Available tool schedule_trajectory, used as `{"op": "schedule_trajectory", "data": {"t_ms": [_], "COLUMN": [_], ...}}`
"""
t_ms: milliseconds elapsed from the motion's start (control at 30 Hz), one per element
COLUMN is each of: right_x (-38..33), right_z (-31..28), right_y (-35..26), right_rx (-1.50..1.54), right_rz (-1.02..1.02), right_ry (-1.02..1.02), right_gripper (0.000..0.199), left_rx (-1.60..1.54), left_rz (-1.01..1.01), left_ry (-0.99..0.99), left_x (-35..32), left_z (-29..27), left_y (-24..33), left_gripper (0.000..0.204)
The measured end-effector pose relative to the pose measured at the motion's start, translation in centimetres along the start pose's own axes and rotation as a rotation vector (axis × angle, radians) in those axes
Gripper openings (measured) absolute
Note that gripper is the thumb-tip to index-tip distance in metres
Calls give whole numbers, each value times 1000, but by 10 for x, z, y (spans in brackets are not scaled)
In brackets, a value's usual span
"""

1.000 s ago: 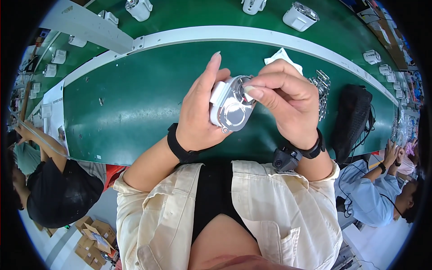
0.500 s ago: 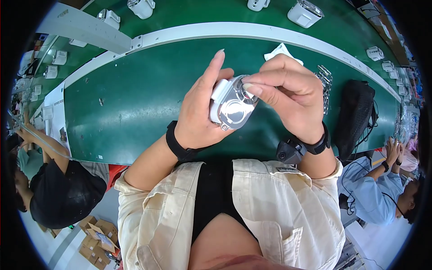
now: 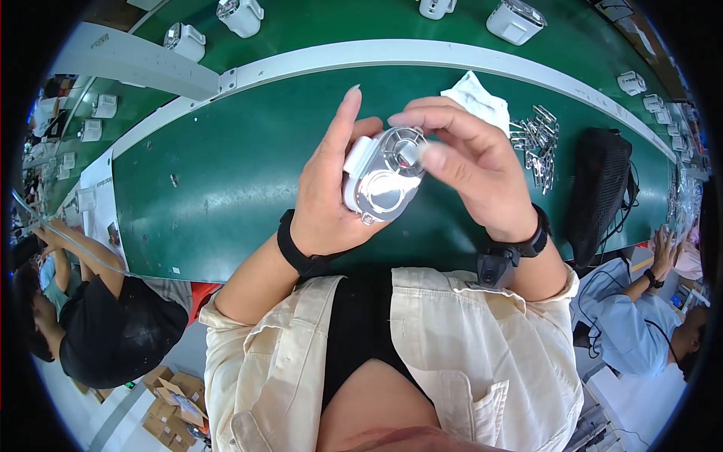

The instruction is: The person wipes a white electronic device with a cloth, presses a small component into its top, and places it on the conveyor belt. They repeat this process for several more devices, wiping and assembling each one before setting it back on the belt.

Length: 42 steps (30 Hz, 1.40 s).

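Note:
My left hand [image 3: 331, 192] cradles a small white device [image 3: 382, 175] with a shiny silver round front, held above the green table [image 3: 226, 173]. My right hand [image 3: 471, 162] comes over its top right, with the thumb and fingertips pinching at the round grille on the upper part of the device. Both wrists wear black bands.
A crumpled white cloth [image 3: 474, 98] and a pile of small metal clips [image 3: 535, 143] lie right of my hands, with a black mesh bag [image 3: 599, 188] beyond. More white devices [image 3: 516, 19] stand on the far belt. Other people sit at left [image 3: 83, 301] and right [image 3: 648, 324].
My right fingers have shifted along the top of the device; both hands and the device stay in about the same place over the table.

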State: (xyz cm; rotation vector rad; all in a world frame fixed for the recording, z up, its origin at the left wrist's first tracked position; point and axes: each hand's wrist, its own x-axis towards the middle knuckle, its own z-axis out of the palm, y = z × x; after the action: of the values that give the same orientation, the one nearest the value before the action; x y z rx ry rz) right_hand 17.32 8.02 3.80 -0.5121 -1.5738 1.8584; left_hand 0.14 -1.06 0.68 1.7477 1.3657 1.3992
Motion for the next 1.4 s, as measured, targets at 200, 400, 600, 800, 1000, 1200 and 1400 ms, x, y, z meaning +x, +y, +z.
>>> {"op": "schedule_trajectory", "data": {"t_ms": [200, 400, 600, 800, 1000, 1200, 1400], "right_x": [-4, -2, -8, -9, -9, -11, -9], "right_z": [-2, 1, 7, 8, 2, 4, 12], "right_y": [-7, -2, 9, 5, 4, 2, 4], "right_rx": [111, 223, 435, 647, 228, 102, 428], "right_rz": [210, 290, 230, 300, 216, 174, 259], "right_ry": [-13, -15, -7, -24, -16, 0, 23], "right_gripper": [35, 36, 36, 35, 35, 34, 33], "left_rx": [143, 272, 259, 178, 266, 244, 268], "left_rz": [97, 243, 235, 204, 208, 221, 170], "left_ry": [-23, 50, 79, 129, 74, 63, 39], "left_x": [0, 4, 3, 3, 4, 3, 1], "left_z": [0, 3, 8, 9, 8, 9, 5], "left_y": [-1, -9, -7, -10, -5, -10, -4], "left_gripper": [103, 92, 93, 90, 90, 90, 100]}}
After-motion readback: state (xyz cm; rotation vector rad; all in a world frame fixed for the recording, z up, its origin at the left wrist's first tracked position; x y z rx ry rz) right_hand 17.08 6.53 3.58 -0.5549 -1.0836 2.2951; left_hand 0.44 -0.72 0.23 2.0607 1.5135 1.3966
